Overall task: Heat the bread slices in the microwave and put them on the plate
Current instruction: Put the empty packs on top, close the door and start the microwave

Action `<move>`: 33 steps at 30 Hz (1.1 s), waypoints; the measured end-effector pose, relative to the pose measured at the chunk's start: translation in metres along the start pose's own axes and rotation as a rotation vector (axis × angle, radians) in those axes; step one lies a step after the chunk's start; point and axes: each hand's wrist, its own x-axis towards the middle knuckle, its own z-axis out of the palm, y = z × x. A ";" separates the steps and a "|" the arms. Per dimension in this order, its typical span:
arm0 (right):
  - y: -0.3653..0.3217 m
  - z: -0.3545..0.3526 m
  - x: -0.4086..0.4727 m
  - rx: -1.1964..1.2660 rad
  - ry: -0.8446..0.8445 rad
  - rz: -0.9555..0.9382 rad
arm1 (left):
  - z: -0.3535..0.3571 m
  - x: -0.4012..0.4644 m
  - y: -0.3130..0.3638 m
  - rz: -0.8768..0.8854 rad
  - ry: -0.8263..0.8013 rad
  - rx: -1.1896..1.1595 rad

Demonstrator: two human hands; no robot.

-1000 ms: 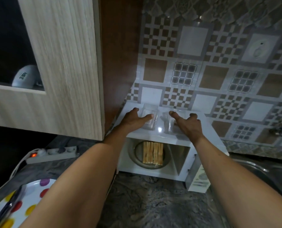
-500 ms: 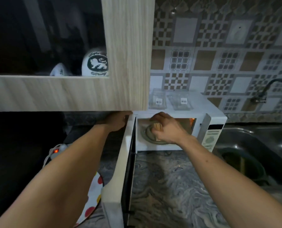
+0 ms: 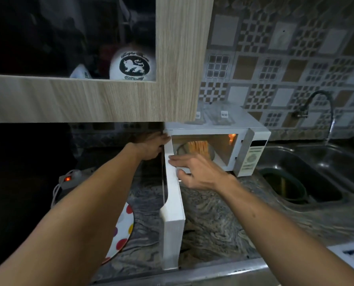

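Observation:
The white microwave (image 3: pixel 252 149) stands on the counter with its door (image 3: pixel 173 213) swung wide towards me and its inside lit. Several bread slices (image 3: pixel 198 146) stand side by side on the round dish inside. My right hand (image 3: pixel 194 172) is in front of the opening, fingers spread and touching the inner face of the door near the hinge, holding nothing. My left hand (image 3: pixel 151 146) rests flat against the microwave's upper left corner beside the hinge. A white plate with coloured dots (image 3: pixel 124 226) lies on the counter left of the door, partly behind my left arm.
A wooden wall cabinet (image 3: pixel 114 100) hangs low over the microwave's left side, with mugs behind its glass. A steel sink (image 3: pixel 308 178) and tap (image 3: pixel 320 104) lie to the right. A power strip (image 3: pixel 70 178) with a red light sits at the left. Clear containers rest on the microwave.
My right hand has come out of the microwave cavity and moved left onto the door. The bread slices, hidden by the hand before, now show. My left hand stays at the microwave's left corner.

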 end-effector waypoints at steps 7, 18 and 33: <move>0.020 -0.015 -0.019 -0.046 -0.088 0.156 | -0.011 0.006 0.029 0.011 -0.043 0.261; 0.091 -0.028 -0.056 -0.079 -0.227 0.331 | -0.009 0.037 0.085 -0.175 -0.029 0.246; 0.203 -0.044 -0.070 -0.226 -0.111 0.479 | 0.024 0.087 0.132 -0.624 -0.034 0.146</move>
